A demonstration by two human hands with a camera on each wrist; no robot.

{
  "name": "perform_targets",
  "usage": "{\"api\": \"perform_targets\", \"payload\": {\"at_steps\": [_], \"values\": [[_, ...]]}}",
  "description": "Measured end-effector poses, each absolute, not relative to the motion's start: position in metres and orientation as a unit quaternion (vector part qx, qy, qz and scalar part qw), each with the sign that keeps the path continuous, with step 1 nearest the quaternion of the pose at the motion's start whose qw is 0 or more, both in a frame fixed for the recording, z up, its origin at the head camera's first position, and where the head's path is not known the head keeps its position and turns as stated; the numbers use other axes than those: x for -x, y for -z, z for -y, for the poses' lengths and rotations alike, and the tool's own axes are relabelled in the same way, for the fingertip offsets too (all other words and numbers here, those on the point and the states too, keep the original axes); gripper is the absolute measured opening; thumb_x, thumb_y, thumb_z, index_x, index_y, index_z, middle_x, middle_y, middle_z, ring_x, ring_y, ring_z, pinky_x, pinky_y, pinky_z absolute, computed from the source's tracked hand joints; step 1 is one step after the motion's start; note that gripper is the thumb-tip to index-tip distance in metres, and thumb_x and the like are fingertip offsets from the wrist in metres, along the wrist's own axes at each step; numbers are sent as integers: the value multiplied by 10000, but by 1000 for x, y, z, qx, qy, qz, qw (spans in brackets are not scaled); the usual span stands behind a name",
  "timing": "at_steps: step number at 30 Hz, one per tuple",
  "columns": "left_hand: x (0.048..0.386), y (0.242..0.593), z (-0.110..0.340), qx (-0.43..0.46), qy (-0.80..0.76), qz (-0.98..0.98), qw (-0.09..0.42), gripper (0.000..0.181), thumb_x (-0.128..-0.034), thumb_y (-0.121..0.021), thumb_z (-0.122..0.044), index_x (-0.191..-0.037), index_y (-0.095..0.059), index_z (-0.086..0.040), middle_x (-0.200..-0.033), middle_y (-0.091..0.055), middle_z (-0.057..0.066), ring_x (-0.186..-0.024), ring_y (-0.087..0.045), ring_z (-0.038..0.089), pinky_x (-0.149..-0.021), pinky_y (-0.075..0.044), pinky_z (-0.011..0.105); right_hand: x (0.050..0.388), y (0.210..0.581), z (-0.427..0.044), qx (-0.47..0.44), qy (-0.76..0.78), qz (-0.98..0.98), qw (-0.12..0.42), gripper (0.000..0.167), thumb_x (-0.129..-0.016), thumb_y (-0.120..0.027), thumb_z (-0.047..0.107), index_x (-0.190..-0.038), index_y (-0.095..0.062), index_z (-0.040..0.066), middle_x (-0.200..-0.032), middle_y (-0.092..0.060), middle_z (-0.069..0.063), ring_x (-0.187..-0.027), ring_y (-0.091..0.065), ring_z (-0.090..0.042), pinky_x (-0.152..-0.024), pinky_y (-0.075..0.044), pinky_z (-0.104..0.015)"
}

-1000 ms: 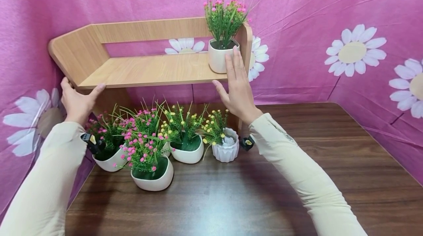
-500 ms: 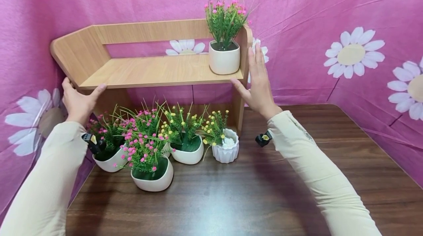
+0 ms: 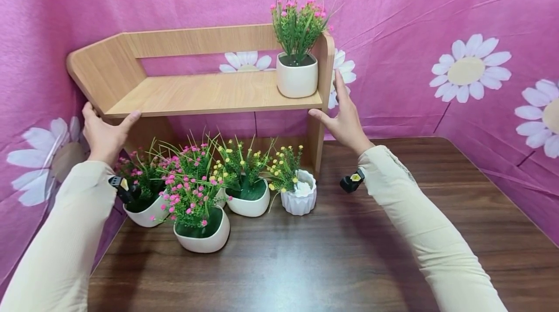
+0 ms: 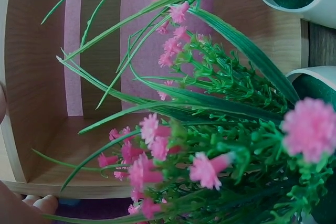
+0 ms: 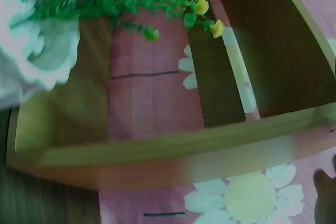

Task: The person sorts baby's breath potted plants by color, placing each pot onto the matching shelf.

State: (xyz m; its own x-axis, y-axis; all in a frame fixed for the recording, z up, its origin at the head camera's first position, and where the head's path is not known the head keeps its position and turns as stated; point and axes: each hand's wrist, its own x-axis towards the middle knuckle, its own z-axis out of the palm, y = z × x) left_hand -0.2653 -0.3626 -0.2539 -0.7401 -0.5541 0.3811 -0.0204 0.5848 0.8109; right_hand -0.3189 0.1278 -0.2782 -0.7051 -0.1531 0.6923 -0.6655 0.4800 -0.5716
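The upper pot (image 3: 298, 79) is no longer being covered by the right hand (image 3: 347, 120), as it was a second ago; its fingers are now being held extended beside the outer face of the shelf (image 3: 209, 91) at its right panel, the thumb being spread towards the front edge, with nothing being gripped. Whether the panel is being touched cannot be told. By the left hand (image 3: 105, 135) the shelf's left corner is being gripped as before, the thumb being set at the front edge and the fingers being curled outside. The upper pot is being borne upright by the shelf, just inward of the right fingers, the panel being between. Below and inward of the left thumb, the space under the board is being crowded by the left pot (image 3: 146, 215), front pot (image 3: 203, 241) and yellow pot (image 3: 249, 205); the ribbed pot (image 3: 299, 201) is being seen below the right thumb. A bare stretch of board is being left between the thumbs, and wide table (image 3: 436, 205) is being shown outward of the right fingers, its far edge being met by cloth (image 3: 393, 84).
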Motion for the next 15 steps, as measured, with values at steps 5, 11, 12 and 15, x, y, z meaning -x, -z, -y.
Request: {"api": "perform_targets", "payload": {"at_steps": [5,11,12,15], "values": [[266,254,363,-173,422,831,318,945,-783,-718,-470,-1508,-181,-189,-1531,-322,79,-1392,-298,221,-1146,-202,276,305,267,-117,-270,-553,756,225,941,-839,-715,31,-1549,-103,125,-1585,-209,-90,-1412,-299,-256,-1124,-303,-404],[266,254,363,-175,420,831,320,942,-781,-721,-470,-1506,-187,-191,-1527,-330,78,-1386,-308,217,-1143,-210,274,297,260,-109,-260,-592,730,221,850,-853,-681,-8,-1532,-178,75,-1553,-280,-138,-1399,-323,-285,-1079,-361,-451],[266,254,363,-175,421,831,319,942,-782,-720,-469,-1506,-185,-191,-1529,-327,79,-1388,-304,218,-1145,-207,275,297,260,-109,-259,-592,729,226,837,-853,-679,-14,-1528,-190,64,-1548,-289,-144,-1395,-330,-289,-1072,-368,-459],[265,254,362,-175,423,831,317,943,-783,-717,-469,-1508,-181,-192,-1533,-318,83,-1394,-294,218,-1147,-201,276,295,259,-107,-250,-589,729,243,806,-850,-684,-14,-1514,-230,44,-1523,-335,-157,-1372,-370,-297,-1041,-402,-475]]}}
